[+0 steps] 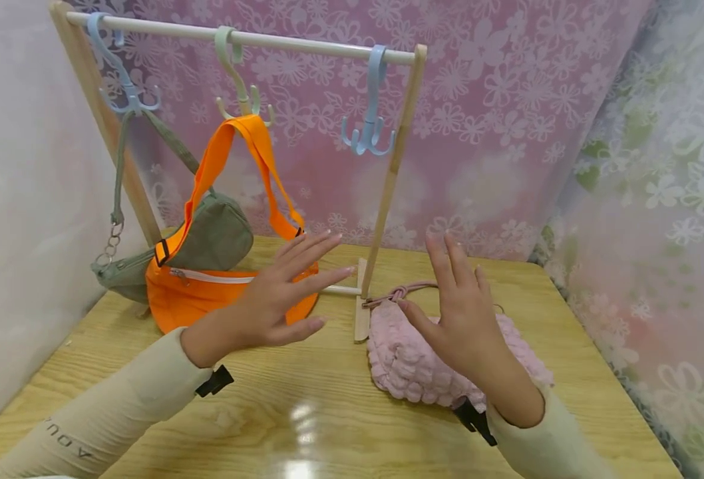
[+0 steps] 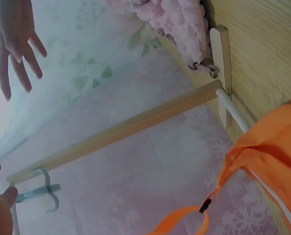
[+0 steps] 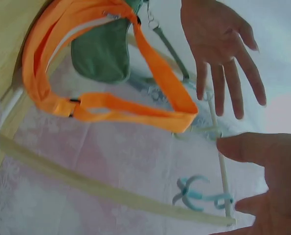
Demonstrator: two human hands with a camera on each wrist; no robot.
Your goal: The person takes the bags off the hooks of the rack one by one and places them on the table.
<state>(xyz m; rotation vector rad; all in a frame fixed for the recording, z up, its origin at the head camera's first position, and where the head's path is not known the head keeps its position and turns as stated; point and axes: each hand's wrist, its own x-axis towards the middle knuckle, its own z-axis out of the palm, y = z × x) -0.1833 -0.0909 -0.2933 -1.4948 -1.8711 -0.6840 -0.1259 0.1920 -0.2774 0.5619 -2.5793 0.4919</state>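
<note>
My left hand (image 1: 274,296), fingers spread, is held up in front of the orange waist bag (image 1: 202,296) and holds nothing. That bag hangs by its strap from a green hook (image 1: 241,86). Behind it, a grey-green shoulder bag (image 1: 220,229) hangs from the blue hook (image 1: 127,86) at the left. My right hand (image 1: 462,313), its fingers extended, hovers over a pink puffy bag (image 1: 406,359) and partly hides it. The pink bag lies on the table, its knotted strap (image 1: 402,291) toward the back. In the right wrist view both hands show with nothing in them.
A wooden rack (image 1: 395,166) with a white top rail (image 1: 316,45) stands at the back left of the table (image 1: 256,419). One blue hook (image 1: 371,113) at the rail's right end bears no bag. Flowered curtains (image 1: 484,133) close off the back and right side.
</note>
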